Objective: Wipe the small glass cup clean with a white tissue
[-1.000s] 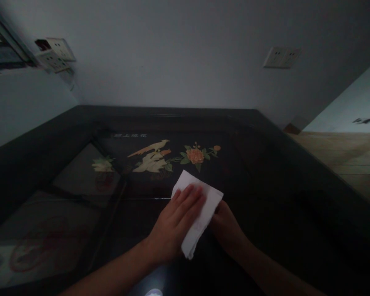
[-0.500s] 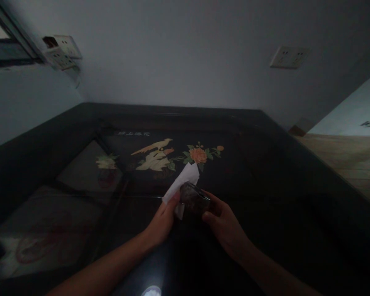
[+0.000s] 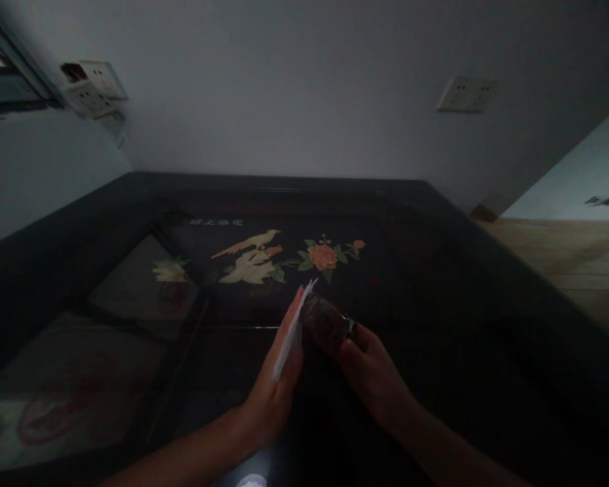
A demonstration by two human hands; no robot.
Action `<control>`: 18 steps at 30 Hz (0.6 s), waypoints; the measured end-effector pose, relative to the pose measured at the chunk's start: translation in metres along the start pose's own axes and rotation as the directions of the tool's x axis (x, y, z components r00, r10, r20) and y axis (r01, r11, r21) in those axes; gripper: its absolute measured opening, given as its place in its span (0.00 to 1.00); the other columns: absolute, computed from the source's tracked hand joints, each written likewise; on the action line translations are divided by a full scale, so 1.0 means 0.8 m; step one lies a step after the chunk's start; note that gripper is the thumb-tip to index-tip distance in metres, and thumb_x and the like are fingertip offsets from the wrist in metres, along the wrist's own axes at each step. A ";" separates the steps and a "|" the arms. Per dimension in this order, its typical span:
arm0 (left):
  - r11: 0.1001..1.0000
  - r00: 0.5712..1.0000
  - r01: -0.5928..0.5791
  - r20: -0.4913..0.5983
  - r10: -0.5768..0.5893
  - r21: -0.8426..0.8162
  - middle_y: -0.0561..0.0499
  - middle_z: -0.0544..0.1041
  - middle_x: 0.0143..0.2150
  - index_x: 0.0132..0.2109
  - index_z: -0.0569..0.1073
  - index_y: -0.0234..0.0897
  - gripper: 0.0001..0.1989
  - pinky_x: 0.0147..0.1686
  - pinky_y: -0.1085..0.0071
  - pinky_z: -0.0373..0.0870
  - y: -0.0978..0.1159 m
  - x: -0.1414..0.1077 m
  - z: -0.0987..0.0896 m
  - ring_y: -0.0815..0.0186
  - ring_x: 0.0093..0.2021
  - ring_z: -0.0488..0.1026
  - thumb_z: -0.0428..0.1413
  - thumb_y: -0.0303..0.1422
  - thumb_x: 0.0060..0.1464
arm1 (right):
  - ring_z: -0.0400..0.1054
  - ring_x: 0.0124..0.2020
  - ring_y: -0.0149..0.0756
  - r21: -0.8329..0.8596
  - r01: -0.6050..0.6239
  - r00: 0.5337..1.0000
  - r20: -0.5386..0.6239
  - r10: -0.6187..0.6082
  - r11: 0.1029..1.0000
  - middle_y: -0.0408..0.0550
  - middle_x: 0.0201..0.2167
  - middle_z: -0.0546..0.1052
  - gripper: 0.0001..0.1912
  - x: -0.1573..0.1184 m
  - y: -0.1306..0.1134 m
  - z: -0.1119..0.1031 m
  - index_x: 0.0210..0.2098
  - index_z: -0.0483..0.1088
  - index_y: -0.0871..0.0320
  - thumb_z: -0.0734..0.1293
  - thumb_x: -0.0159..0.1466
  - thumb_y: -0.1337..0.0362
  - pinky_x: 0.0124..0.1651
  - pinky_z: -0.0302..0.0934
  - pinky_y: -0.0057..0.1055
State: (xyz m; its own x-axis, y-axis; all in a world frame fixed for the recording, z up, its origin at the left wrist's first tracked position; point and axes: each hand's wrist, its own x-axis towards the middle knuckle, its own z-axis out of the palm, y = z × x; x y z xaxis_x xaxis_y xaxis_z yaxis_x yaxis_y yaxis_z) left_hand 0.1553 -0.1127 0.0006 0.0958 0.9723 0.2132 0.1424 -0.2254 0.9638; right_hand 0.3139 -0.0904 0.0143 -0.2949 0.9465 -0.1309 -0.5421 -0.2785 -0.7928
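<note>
In the middle of the head view, my left hand (image 3: pixel 274 382) has its fingers stretched upward, with a folded white tissue (image 3: pixel 290 338) lying along the palm and held by the thumb. The tissue's upper edge meets a small dark glossy object (image 3: pixel 325 325), which looks see-through like glass; its exact kind is too dim to tell. My right hand (image 3: pixel 373 365) grips the right end of this object between thumb and fingers. Both hands are above a shiny black tabletop (image 3: pixel 416 270).
The tabletop bears a bird picture (image 3: pixel 251 257) and a flower picture (image 3: pixel 325 256). A pale wall with a socket (image 3: pixel 467 95) rises behind it; more sockets (image 3: pixel 99 81) are in the left corner. Wooden flooring (image 3: pixel 563 250) shows at right. A bright light reflection lies near the bottom.
My left hand has turned and straightened its fingers, so the tissue now shows edge-on beside the dark object. My right hand has shifted slightly right and down with the object.
</note>
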 end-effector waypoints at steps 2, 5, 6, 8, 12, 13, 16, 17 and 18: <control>0.980 0.983 -0.166 0.098 0.155 0.111 0.49 0.57 0.68 0.69 0.46 0.46 0.28 0.67 0.56 0.49 0.005 0.000 -0.001 0.57 0.68 0.51 0.41 0.38 0.65 | 0.70 0.51 0.48 -0.020 -0.001 1.000 -0.004 0.001 1.000 0.53 0.45 0.79 0.28 -0.001 -0.002 0.001 0.47 0.73 0.57 0.77 0.49 0.54 0.58 0.59 0.46; 0.866 0.894 -0.434 0.241 0.379 0.248 0.49 0.44 0.72 0.70 0.39 0.45 0.29 0.66 0.53 0.47 0.006 0.006 -0.004 0.56 0.70 0.40 0.39 0.35 0.65 | 0.70 0.50 0.47 -0.071 0.008 1.000 -0.017 -0.010 0.997 0.51 0.45 0.79 0.27 -0.002 -0.003 0.000 0.48 0.73 0.56 0.76 0.50 0.56 0.58 0.58 0.46; 0.815 0.860 -0.500 0.277 0.428 0.294 0.48 0.44 0.72 0.70 0.39 0.43 0.29 0.66 0.53 0.47 0.005 0.009 -0.005 0.55 0.70 0.40 0.39 0.34 0.65 | 0.70 0.50 0.46 -0.094 0.011 1.000 -0.022 -0.013 0.996 0.51 0.46 0.78 0.28 -0.002 -0.003 0.000 0.49 0.72 0.55 0.76 0.50 0.56 0.59 0.58 0.45; 0.734 0.822 -0.567 0.316 0.474 0.374 0.46 0.46 0.71 0.70 0.42 0.41 0.29 0.66 0.54 0.48 0.005 0.016 -0.007 0.55 0.70 0.43 0.40 0.32 0.65 | 0.71 0.49 0.46 -0.131 0.004 1.000 -0.029 -0.007 0.991 0.50 0.47 0.78 0.29 -0.003 -0.002 -0.001 0.50 0.72 0.55 0.76 0.50 0.57 0.59 0.58 0.45; 0.775 0.855 -0.515 0.281 0.436 0.366 0.46 0.49 0.71 0.69 0.46 0.41 0.27 0.66 0.58 0.50 0.008 0.024 -0.012 0.58 0.69 0.48 0.39 0.32 0.66 | 0.71 0.49 0.47 -0.143 -0.040 0.998 -0.051 0.033 0.989 0.49 0.45 0.79 0.31 -0.002 0.001 -0.003 0.50 0.71 0.54 0.78 0.47 0.57 0.58 0.59 0.46; 0.812 0.875 -0.479 0.259 0.409 0.333 0.47 0.49 0.71 0.69 0.46 0.41 0.26 0.66 0.59 0.50 0.009 0.025 -0.013 0.59 0.69 0.48 0.38 0.32 0.66 | 0.71 0.49 0.47 -0.143 -0.047 0.998 -0.056 0.040 0.989 0.49 0.45 0.79 0.31 -0.002 0.002 -0.003 0.49 0.72 0.54 0.78 0.47 0.57 0.57 0.59 0.46; 0.900 0.931 -0.356 0.180 0.317 0.252 0.49 0.51 0.70 0.69 0.46 0.43 0.26 0.66 0.62 0.51 0.011 0.026 -0.014 0.61 0.69 0.49 0.38 0.32 0.66 | 0.71 0.48 0.47 -0.113 -0.075 0.996 -0.051 0.070 0.991 0.49 0.44 0.79 0.31 -0.001 0.005 -0.005 0.49 0.72 0.55 0.78 0.47 0.58 0.56 0.60 0.45; 0.908 0.936 -0.342 0.167 0.308 0.241 0.50 0.51 0.70 0.69 0.46 0.43 0.26 0.66 0.62 0.51 0.012 0.026 -0.014 0.61 0.69 0.50 0.38 0.31 0.66 | 0.72 0.47 0.46 -0.091 -0.084 0.996 -0.047 0.080 0.992 0.49 0.44 0.79 0.30 0.000 0.006 -0.006 0.49 0.72 0.55 0.78 0.47 0.58 0.56 0.60 0.45; 0.904 0.933 -0.351 0.173 0.316 0.242 0.50 0.50 0.70 0.69 0.46 0.43 0.26 0.66 0.62 0.51 0.012 0.025 -0.014 0.61 0.69 0.49 0.38 0.31 0.66 | 0.72 0.47 0.46 -0.066 -0.090 0.995 -0.044 0.087 0.994 0.49 0.43 0.79 0.30 0.001 0.007 -0.007 0.49 0.72 0.56 0.77 0.48 0.58 0.55 0.61 0.44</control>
State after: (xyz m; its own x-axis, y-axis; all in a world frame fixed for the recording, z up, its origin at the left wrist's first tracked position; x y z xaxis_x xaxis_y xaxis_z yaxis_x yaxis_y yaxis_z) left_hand 0.1477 -0.0944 0.0158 0.3051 0.8251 0.4756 0.3338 -0.5604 0.7580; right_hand 0.3150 -0.0902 0.0068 -0.3059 0.9251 -0.2252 -0.4600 -0.3507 -0.8157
